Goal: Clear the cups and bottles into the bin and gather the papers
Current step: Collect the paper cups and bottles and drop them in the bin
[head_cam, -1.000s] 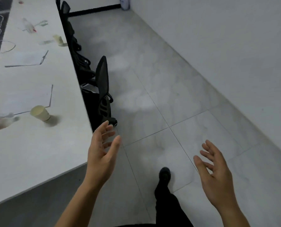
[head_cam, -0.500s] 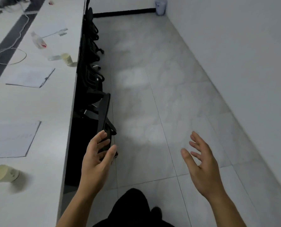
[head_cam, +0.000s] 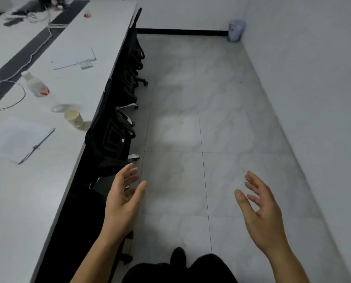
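Head view: loose hands [head_cam: 123, 203] [head_cam: 262, 213] over floor [head_cam: 191, 129]

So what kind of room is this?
Most likely an office or meeting room: a long white table with black office chairs pushed in along it, papers and a paper cup left on top, and a small bin in the far corner.

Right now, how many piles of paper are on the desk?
2. Near pile left of the paper cup; far pile beyond the bottle. Another may be cut off lower left.
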Tool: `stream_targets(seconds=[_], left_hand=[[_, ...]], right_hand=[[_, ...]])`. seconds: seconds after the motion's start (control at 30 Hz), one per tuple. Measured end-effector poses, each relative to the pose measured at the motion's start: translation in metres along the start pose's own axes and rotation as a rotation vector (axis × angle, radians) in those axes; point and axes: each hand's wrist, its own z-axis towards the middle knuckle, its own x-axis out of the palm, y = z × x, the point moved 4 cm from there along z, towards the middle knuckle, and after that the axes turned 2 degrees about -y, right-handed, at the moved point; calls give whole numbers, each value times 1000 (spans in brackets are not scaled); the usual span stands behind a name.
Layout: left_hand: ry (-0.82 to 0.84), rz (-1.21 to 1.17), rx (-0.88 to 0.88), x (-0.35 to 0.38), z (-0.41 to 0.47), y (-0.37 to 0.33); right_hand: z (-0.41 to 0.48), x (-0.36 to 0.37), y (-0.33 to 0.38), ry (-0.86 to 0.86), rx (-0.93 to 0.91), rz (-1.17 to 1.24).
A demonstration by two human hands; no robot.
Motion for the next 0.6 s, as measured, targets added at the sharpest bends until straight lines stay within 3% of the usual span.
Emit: stream_targets(seconds=[0.1, 0.37, 0.6], left_hand=[[29, 11, 31, 28, 73, -24], [-117, 101, -25, 114, 287, -5], [-316, 121, -111, 134, 443, -27]], right_hand=[[80, 12, 14, 11, -20, 29], [339, 97, 4, 164, -57, 15], [560, 189, 93, 433, -207, -25]])
